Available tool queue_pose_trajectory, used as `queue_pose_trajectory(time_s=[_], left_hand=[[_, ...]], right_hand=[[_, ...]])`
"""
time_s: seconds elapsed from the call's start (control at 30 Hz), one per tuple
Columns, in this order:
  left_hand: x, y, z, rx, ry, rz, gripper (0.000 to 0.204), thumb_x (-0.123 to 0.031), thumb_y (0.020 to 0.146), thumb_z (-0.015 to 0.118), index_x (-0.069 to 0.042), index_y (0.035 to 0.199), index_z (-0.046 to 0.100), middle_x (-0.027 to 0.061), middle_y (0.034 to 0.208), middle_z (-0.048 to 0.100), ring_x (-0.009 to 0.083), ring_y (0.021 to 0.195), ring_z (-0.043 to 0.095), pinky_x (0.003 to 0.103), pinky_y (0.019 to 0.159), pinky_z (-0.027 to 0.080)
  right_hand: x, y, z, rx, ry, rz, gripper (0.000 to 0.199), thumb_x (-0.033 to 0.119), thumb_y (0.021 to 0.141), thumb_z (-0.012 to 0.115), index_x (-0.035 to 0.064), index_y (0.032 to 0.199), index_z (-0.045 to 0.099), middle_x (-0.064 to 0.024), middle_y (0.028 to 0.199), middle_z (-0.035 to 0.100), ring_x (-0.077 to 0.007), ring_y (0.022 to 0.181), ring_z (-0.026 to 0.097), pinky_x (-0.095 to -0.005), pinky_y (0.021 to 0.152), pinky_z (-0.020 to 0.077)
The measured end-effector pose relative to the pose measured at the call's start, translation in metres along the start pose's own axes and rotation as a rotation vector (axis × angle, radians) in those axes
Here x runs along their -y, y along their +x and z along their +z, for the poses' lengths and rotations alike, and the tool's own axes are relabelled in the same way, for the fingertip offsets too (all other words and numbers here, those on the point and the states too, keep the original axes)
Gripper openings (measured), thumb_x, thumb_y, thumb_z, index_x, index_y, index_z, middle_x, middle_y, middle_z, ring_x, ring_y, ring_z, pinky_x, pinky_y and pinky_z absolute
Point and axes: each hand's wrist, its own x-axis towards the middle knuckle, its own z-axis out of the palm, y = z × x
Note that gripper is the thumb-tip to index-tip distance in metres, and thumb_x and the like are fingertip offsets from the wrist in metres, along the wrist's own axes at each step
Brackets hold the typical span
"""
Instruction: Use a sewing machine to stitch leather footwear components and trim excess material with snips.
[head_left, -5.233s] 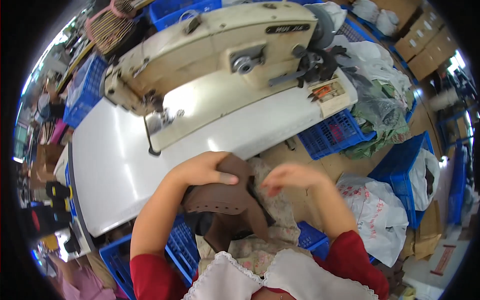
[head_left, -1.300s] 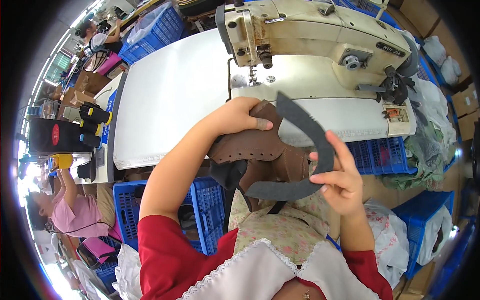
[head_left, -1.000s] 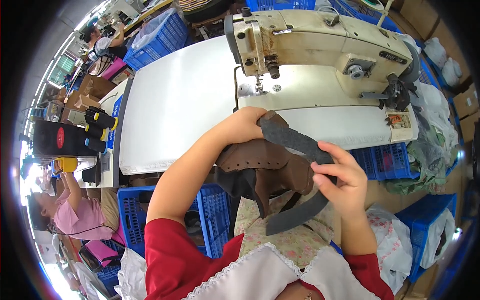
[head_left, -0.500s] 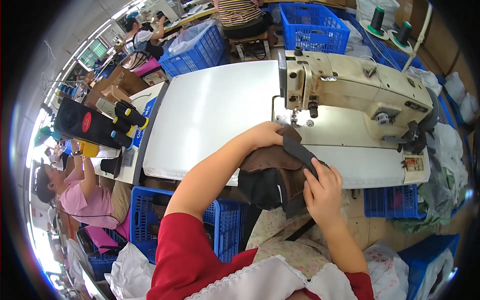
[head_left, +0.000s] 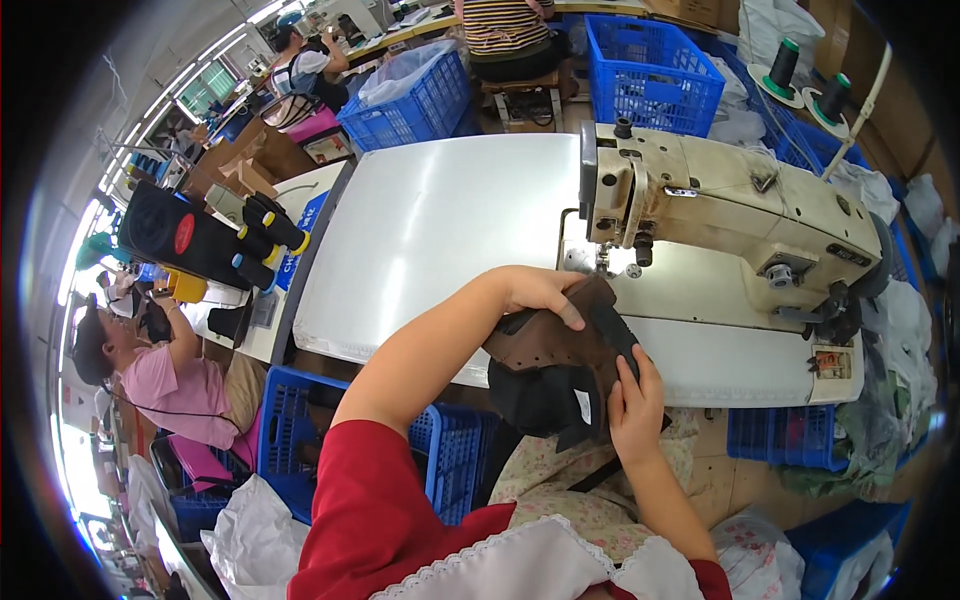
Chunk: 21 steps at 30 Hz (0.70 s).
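Observation:
I hold a brown leather shoe upper [head_left: 545, 340] with a black lining over my lap, at the near edge of the white sewing table [head_left: 440, 220]. My left hand [head_left: 535, 290] grips its top edge from above. My right hand [head_left: 635, 405] presses a dark grey strip [head_left: 615, 335] against the upper's right side. The cream sewing machine [head_left: 730, 215] stands just beyond, its needle area close to my left hand.
Blue plastic crates [head_left: 655, 70] stand behind the table, and another blue crate [head_left: 300, 430] sits under it by my left knee. A person in a pink top [head_left: 175, 380] sits at the left. Black thread cones [head_left: 270, 235] and thread spools [head_left: 785, 65] sit nearby.
The long grey strip, held out in an arc by my right hand a second ago, now lies folded against the brown upper. Both hands moved closer together, toward the machine.

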Motion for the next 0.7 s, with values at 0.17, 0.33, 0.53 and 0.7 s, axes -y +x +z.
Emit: queue_pose_trajectory(time_s=[0.17,0.33,0.53,0.7], left_hand=[[-0.006,0.008,0.0,-0.044,0.198,-0.083,0.071,-0.005,0.071,0.08,-0.001,0.135,0.048,0.0141,0.12,0.063,0.025,0.111,0.061,0.039,0.096,0.05],[-0.009,0.013,0.006,-0.213,0.47,-0.076,0.061,-0.005,0.068,0.08,0.0,0.124,0.058,0.0135,0.112,0.067,0.0257,0.103,0.064,0.038,0.09,0.051],[-0.022,0.013,0.017,-0.284,0.785,-0.065,0.061,-0.01,0.064,0.081,-0.001,0.12,0.06,0.0151,0.109,0.068,0.0274,0.1,0.065,0.037,0.088,0.051],[-0.032,0.01,0.029,-0.271,0.908,-0.014,0.063,-0.012,0.063,0.08,-0.002,0.121,0.059,0.0165,0.109,0.068,0.0288,0.101,0.066,0.038,0.088,0.051]], right_hand=[[0.0,0.0,0.002,-0.019,0.044,0.056,0.035,0.004,0.085,0.061,0.0,0.119,0.063,-0.0189,0.135,0.053,-0.0388,0.118,0.052,-0.0484,0.102,0.0389],[0.01,0.016,-0.028,0.164,0.001,0.146,0.039,0.012,0.083,0.066,0.0045,0.121,0.063,-0.0139,0.127,0.059,-0.0336,0.119,0.052,-0.0511,0.107,0.0304],[-0.009,0.064,-0.046,0.448,0.171,0.216,0.026,0.027,0.078,0.077,0.0023,0.08,0.069,-0.0112,0.097,0.065,-0.0314,0.081,0.064,-0.0381,0.073,0.0501],[0.006,0.092,-0.035,0.574,0.029,0.325,0.033,0.03,0.078,0.078,0.0026,0.078,0.06,-0.012,0.086,0.062,-0.032,0.081,0.062,-0.0388,0.074,0.0493]])
